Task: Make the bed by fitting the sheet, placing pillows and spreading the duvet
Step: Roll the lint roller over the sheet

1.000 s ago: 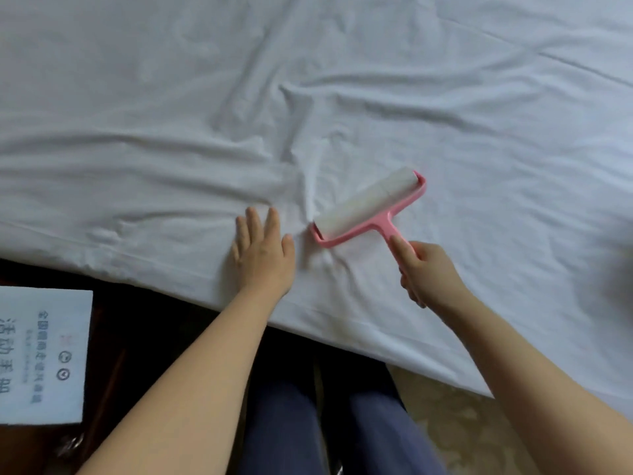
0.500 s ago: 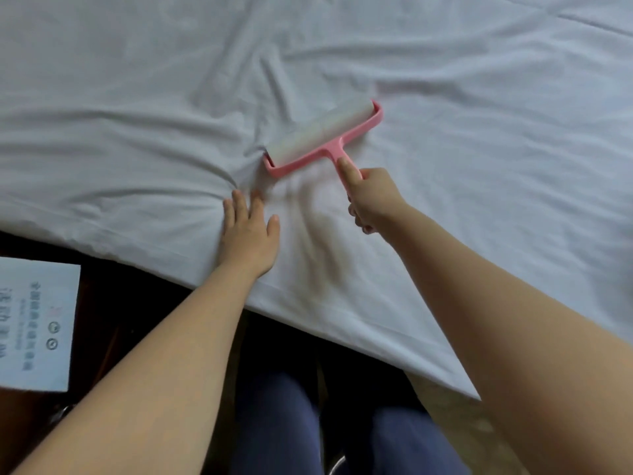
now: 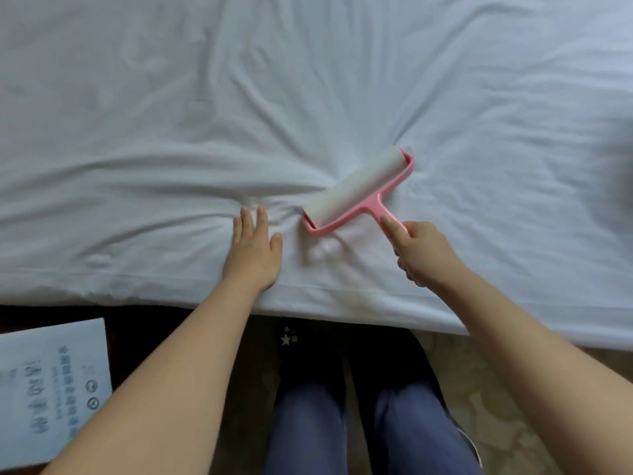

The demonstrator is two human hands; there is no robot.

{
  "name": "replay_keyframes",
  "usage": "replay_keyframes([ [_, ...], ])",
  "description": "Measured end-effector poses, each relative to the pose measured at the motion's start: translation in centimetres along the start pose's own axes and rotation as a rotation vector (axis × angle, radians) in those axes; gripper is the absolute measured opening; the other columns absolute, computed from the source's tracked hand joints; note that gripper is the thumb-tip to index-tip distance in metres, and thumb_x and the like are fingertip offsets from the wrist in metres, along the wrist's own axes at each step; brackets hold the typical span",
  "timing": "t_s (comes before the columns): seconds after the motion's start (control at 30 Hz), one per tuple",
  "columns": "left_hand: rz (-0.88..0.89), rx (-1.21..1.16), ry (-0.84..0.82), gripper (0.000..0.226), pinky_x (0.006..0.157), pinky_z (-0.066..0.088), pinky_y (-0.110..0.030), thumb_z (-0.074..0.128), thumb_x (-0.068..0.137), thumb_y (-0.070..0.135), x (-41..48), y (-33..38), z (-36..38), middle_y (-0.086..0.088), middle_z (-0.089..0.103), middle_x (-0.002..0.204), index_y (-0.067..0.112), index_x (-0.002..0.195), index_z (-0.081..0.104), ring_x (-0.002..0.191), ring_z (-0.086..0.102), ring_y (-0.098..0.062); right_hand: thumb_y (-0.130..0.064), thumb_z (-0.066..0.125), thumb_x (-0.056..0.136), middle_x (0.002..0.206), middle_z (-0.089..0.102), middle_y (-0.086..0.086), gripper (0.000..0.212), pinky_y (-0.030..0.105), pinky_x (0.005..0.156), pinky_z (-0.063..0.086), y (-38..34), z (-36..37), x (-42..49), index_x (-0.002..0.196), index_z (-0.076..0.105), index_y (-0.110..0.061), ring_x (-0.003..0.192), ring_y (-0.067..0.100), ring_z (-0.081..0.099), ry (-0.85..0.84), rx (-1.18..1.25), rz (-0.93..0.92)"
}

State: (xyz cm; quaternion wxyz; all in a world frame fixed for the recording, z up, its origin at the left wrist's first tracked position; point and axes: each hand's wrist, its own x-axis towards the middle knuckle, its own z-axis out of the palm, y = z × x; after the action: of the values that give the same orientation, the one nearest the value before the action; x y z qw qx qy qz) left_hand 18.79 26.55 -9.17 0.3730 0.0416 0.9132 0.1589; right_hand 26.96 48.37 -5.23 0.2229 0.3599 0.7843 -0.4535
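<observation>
Closest in, the person's legs in blue trousers (image 3: 308,433) stand on a pale patterned floor (image 3: 479,406). Off to the left lies a white printed paper leaflet (image 3: 51,382) (its lettering is too blurred to read). Nothing lies between the hands and the bed.

The white cotton bed sheet (image 3: 171,132) begins at the mattress edge just beyond the knees and fills the view from there on. Near that edge the left hand (image 3: 255,255) lies flat on the fabric, fingers straight and close together, thumb out to the side.

Just right of it, the right hand (image 3: 421,252) has its fingers curled round the handle of a pink plastic lint roller with a white drum (image 3: 356,192), the forefinger stretched along the handle's top. The roller rests on the sheet, a little farther in than both hands. Its drum runs diagonally from near-left to far-right, and its handle points back and to the right, into the gripping hand.

The sheet looks rumpled here, with creases fanning out from around the drum and left fingertips. Farther across, longer, softer folds run over it.
</observation>
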Motion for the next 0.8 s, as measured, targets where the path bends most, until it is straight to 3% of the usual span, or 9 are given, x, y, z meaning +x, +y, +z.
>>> replay_keyframes([
  [0.33, 0.113, 0.095, -0.057, 0.054, 0.117, 0.012, -0.04, 0.02, 0.102, 0.032, -4.0, -0.3, 2.6, -0.005, -0.009, 0.159, 0.016, 0.151, 0.003, 0.146, -0.008, -0.019, -0.053, 0.04, 0.092, 0.058, 0.039, 0.007, 0.049, 0.033, 0.054, 0.027, 6.5, 0.0, -7.9, 0.062, 0.04, -0.014, 0.057, 0.021, 0.037, 0.145, -0.098, 0.125],
  [0.5, 0.115, 0.056, 0.029, 0.051, 0.116, 0.014, -0.041, 0.022, 0.102, 0.03, -4.2, 1.2, 2.7, -0.005, 0.005, 0.159, 0.015, 0.15, 0.015, 0.147, 0.004, -0.018, -0.049, 0.044, 0.092, 0.053, 0.033, 0.003, 0.049, 0.031, 0.05, 0.022, 7.8, -1.1, -9.9, 0.058, 0.035, -0.015, 0.05, 0.016, 0.03, 0.168, -0.023, 0.106],
  [0.67, 0.186, 0.062, 0.035, 0.051, 0.116, 0.011, -0.037, 0.023, 0.102, 0.028, -3.6, 5.3, 3.8, -0.005, 0.006, 0.159, 0.017, 0.151, 0.014, 0.147, 0.005, -0.016, -0.046, 0.048, 0.092, 0.05, 0.03, 0.0, 0.049, 0.029, 0.05, 0.02, 8.7, -2.7, -10.3, 0.056, 0.032, -0.016, 0.047, 0.013, 0.027, 0.146, 0.081, 0.068],
  [0.8, 0.191, 0.007, 0.045, 0.049, 0.115, 0.012, -0.037, 0.024, 0.102, 0.026, -3.0, 9.0, 4.3, -0.004, 0.009, 0.159, 0.018, 0.15, 0.019, 0.146, 0.006, -0.015, -0.041, 0.048, 0.093, 0.04, 0.03, -0.008, 0.049, 0.019, 0.039, 0.02, 9.6, -5.4, -10.4, 0.053, 0.031, -0.018, 0.038, 0.007, 0.026, 0.221, 0.164, 0.087],
])
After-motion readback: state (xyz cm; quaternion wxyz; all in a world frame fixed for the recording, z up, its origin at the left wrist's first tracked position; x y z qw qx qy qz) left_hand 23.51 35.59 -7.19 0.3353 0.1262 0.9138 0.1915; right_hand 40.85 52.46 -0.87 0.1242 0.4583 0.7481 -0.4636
